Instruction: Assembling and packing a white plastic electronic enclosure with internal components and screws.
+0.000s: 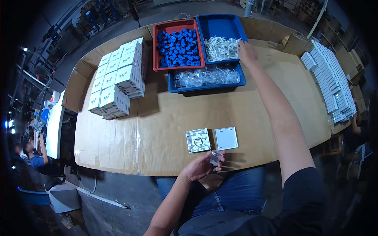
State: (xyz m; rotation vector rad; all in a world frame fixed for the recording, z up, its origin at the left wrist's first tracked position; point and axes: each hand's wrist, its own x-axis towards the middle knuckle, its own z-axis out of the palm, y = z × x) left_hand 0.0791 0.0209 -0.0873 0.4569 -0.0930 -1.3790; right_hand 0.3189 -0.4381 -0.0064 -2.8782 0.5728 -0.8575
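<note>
My left hand is closed on a small clear plastic bag just above the table's front edge. Whitish contents show faintly in the bag. Stretched far forward, my right hand is at the right side of a blue bin half covered with small white parts. Its fingers are drawn together at the parts; what they pinch is hidden. Beyond my left hand lies a square box base with a grey-and-white patterned face and a dark ring. Beside it rests a plain white square lid.
A red bin holds blue pieces. Below it, another blue bin contains clear plastic bags. White boxes are stacked at left; rows of white cases stand at right. Cardboard walls border the table. A person sits far left.
</note>
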